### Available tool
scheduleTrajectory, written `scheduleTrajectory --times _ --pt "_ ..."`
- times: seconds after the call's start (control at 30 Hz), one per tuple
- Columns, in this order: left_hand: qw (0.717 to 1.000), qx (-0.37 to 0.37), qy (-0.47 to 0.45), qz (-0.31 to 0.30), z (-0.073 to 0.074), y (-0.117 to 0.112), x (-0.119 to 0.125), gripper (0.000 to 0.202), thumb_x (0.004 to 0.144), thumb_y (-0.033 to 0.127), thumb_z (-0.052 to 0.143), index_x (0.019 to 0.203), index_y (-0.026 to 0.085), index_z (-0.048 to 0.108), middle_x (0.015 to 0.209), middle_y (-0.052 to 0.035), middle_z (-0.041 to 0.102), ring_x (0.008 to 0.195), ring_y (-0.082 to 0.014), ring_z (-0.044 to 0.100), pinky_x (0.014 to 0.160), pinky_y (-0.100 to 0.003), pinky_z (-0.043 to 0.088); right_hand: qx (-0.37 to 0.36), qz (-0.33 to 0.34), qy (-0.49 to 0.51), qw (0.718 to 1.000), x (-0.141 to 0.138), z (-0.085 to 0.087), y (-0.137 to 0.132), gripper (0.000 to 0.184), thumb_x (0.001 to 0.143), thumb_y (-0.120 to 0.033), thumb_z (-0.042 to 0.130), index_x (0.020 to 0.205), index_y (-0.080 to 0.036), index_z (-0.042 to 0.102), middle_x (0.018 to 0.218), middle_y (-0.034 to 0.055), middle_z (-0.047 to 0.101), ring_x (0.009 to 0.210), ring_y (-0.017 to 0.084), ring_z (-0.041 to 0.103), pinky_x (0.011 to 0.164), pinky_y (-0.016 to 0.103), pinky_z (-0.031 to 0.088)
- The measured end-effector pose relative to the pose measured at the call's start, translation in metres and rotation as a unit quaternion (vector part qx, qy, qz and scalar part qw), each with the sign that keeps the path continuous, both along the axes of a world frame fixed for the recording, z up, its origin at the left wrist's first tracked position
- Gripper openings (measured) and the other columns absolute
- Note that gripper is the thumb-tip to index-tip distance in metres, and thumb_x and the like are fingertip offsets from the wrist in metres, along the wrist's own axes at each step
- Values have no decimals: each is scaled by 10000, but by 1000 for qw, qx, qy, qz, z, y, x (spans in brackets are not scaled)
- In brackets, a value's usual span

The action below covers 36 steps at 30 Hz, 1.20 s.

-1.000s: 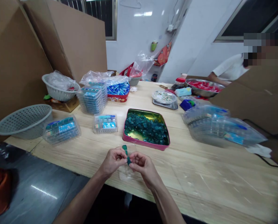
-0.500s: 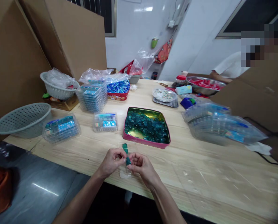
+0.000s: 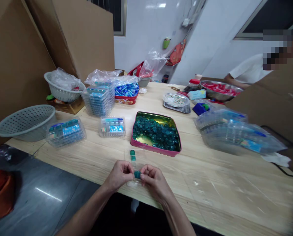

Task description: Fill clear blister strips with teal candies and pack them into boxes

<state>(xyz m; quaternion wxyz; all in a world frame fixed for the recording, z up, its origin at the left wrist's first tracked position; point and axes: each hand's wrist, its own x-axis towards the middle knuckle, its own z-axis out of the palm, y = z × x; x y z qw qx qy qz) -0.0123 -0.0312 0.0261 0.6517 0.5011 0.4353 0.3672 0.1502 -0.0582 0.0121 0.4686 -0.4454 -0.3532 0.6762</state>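
fingers [image 3: 130, 167] of the left hand [image 3: 119, 176] and right hand [image 3: 154, 180] pinch, nearly closed, on opposite ends of a green packet [image 3: 137, 174] over a clear plastic tray [image 3: 133, 165] on the counter [image 3: 210, 186]. two green pieces [image 3: 133, 155] sit near twelve o'clock; a tin [image 3: 156, 150] of dark-green packets [image 3: 158, 132] stands at one, filled clear packs [image 3: 112, 127] at eleven.
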Motion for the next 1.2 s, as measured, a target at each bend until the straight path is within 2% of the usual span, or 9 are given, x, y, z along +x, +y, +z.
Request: scheduleTrajectory --times 0.17,0.3,0.47,0.63,0.7,0.8,1.0,1.1,1.2 --pt "997 30 61 -34 -4 -11 -2 93 605 115 580 685 123 626 569 10 594 521 -98 517 506 -192 355 10 21 -80 996 3 -8 -5 293 587 -315 796 689 -165 566 569 -29 562 478 86 479 481 212 367" --pt "982 108 152 -17 -2 1 0 132 657 111 544 685 120 673 627 -34 653 584 -140 575 557 -221 402 69 17 -185 980 4 -5 11 156 634 -218 687 666 -172 542 563 -38 528 497 96 471 481 210 350" --pt "927 226 298 21 -12 18 10 199 666 47 507 666 154 675 591 -15 625 554 -139 535 574 -240 373 171 10 -344 923 4 -13 39 60 655 -124 522 654 -184 515 597 -20 539 560 125 499 528 221 360" --pt "880 277 385 5 -26 19 15 215 690 34 476 678 157 652 658 -47 625 655 -178 559 629 -267 361 173 10 -461 870 -1 -20 48 114 644 -85 478 657 -197 493 592 -11 557 565 141 512 541 226 345" --pt "874 285 395 -1 -26 18 14 219 684 23 466 682 157 639 668 -49 616 663 -178 554 634 -267 355 173 11 -495 852 -3 -19 47 117 647 -83 477 660 -198 498 597 -3 571 573 150 520 548 230 340" --pt "888 282 363 10 -23 17 13 228 649 16 486 738 164 636 663 -24 588 626 -157 524 600 -251 336 186 17 -525 831 -6 -17 43 130 646 -73 466 656 -195 509 605 8 583 592 158 529 570 239 342" --pt "899 299 318 -19 -24 20 8 135 723 99 521 657 165 618 657 -28 571 630 -155 520 585 -252 320 252 30 -468 847 6 4 49 139 684 -93 467 603 -192 519 560 -5 553 537 137 495 524 229 330" --pt "895 313 317 -39 -27 26 7 147 707 76 513 647 159 619 636 -28 569 610 -150 519 574 -249 321 283 -4 -443 851 16 28 81 139 744 -160 487 645 -187 580 592 8 590 547 145 528 522 229 358" --pt "882 355 307 -53 -30 32 6 160 683 56 509 660 162 626 623 -25 573 613 -152 525 588 -250 337 284 7 -502 817 16 43 126 185 718 -114 484 679 -173 655 662 35 660 617 166 586 584 241 397"
